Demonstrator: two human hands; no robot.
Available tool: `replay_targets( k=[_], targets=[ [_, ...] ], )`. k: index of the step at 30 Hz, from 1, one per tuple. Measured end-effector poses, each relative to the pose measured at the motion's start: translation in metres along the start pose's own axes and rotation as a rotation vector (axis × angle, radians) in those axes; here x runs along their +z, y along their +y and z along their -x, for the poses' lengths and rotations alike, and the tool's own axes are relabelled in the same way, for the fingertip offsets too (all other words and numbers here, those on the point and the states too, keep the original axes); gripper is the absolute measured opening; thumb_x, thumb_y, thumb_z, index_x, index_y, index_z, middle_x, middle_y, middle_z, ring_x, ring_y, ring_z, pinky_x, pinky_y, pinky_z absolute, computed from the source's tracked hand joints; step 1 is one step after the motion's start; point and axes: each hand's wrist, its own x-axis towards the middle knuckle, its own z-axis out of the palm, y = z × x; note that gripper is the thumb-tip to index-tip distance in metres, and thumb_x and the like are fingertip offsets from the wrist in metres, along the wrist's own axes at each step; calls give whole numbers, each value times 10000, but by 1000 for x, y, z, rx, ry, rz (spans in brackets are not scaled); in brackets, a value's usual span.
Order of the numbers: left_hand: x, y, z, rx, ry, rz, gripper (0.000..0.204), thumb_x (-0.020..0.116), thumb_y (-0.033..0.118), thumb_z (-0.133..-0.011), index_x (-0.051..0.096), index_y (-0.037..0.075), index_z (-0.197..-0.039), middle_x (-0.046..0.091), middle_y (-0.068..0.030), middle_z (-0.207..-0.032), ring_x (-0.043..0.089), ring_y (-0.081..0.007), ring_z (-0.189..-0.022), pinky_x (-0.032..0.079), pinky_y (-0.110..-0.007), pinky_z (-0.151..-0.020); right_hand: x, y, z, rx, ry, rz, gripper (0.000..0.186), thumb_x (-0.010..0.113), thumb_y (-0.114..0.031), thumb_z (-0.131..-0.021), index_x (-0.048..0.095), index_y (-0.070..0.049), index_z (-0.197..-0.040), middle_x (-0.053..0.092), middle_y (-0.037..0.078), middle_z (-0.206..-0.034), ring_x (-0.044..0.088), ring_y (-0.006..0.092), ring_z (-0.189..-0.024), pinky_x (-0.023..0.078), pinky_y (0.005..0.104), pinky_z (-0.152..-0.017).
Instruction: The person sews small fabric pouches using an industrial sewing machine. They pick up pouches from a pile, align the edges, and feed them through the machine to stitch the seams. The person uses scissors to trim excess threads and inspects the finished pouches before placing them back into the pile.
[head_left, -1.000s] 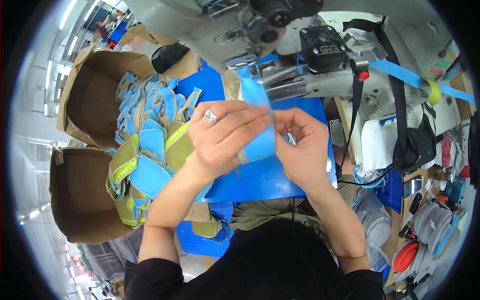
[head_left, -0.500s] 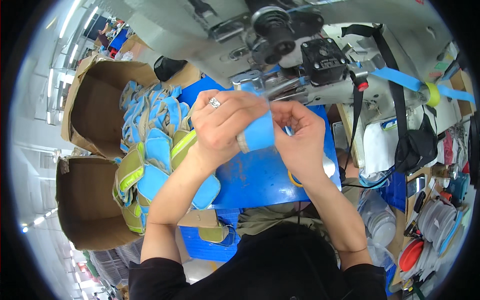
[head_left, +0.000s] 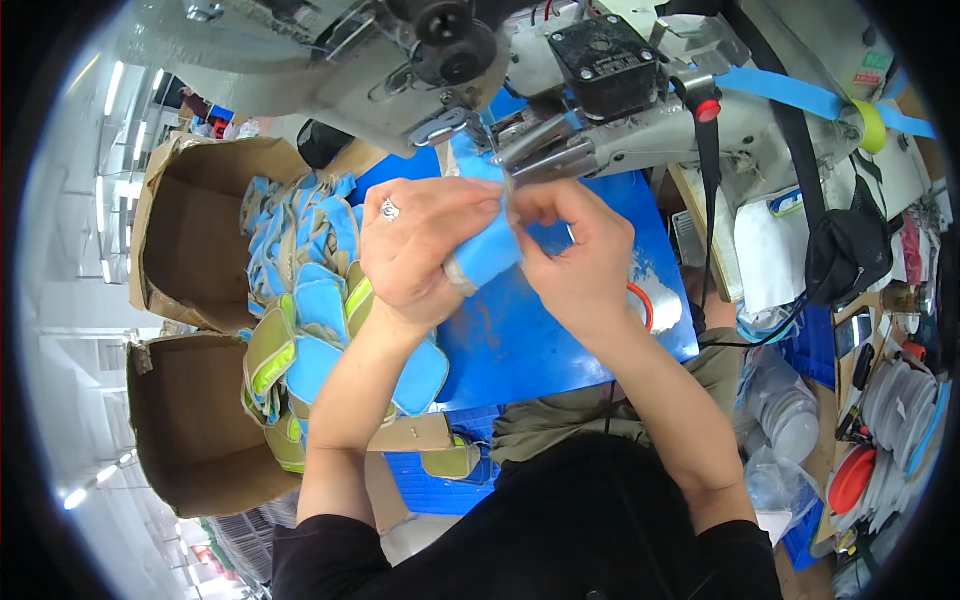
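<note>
Head view, blue fabric piece pinched between left hand, right hand

hands, blue fabric piece, sewing machine

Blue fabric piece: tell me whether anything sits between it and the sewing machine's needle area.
Nothing visible does. Both the left hand and the right hand pinch the blue fabric piece right below the sewing machine, and its upper edge already reaches the metal parts there.

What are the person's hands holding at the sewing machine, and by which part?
Both hands, left hand and right hand, pinch a blue fabric piece along its upper edge.
</note>
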Motion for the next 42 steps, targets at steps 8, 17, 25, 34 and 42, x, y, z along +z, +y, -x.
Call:
replay_targets(
  k=[8, 17, 25, 34, 42],
  targets=[
    [-6, 6, -12, 50, -120, -146, 214, 802, 209, -734, 739, 112, -914, 768, -25, -978, 734, -181, -898, 408, -326, -815, 4, -1, -1, 94, 30, -38, 188, 800, 21, -762, 700, -45, -907, 726, 74, -832, 733, 173, -754, 562, 301, -683],
    [-7, -8, -14, 143, -132, -207, 207, 808, 197, -742, 738, 107, -916, 771, -27, -988, 736, -186, -915, 415, -334, -841, 10, -7, -3, 158, 116, -130, 242, 807, 3, -773, 698, -47, -984, 737, 65, -845, 735, 151, -773, 557, 291, -657],
    [2, -11, 5, -411, 141, 422, 233, 824, 27, -823, 681, -13, -1004, 760, -166, -988, 725, -246, -923, 543, -367, -875, 20, 14, 16, -55, 107, 27, 240, 855, -107, -790, 670, -60, -936, 710, 83, -832, 719, 223, -730, 557, 325, -615],
    [-8, -18, -4, 47, -64, 88, 231, 834, 155, -797, 711, 54, -965, 780, -113, -992, 741, -253, -893, 478, -358, -872, 30, 3, 17, 91, 170, -87, 235, 841, -50, -789, 683, -48, -962, 701, 75, -847, 704, 205, -730, 549, 315, -624],
    [-6, -5, -7, 226, -100, -151, 223, 694, 157, -747, 740, 109, -960, 773, -20, -996, 702, -145, -829, 372, -336, -804, 21, 16, 16, 189, 89, -218, 264, 794, 38, -766, 719, -34, -1008, 728, 71, -886, 709, 150, -767, 564, 284, -688]
  ],
)
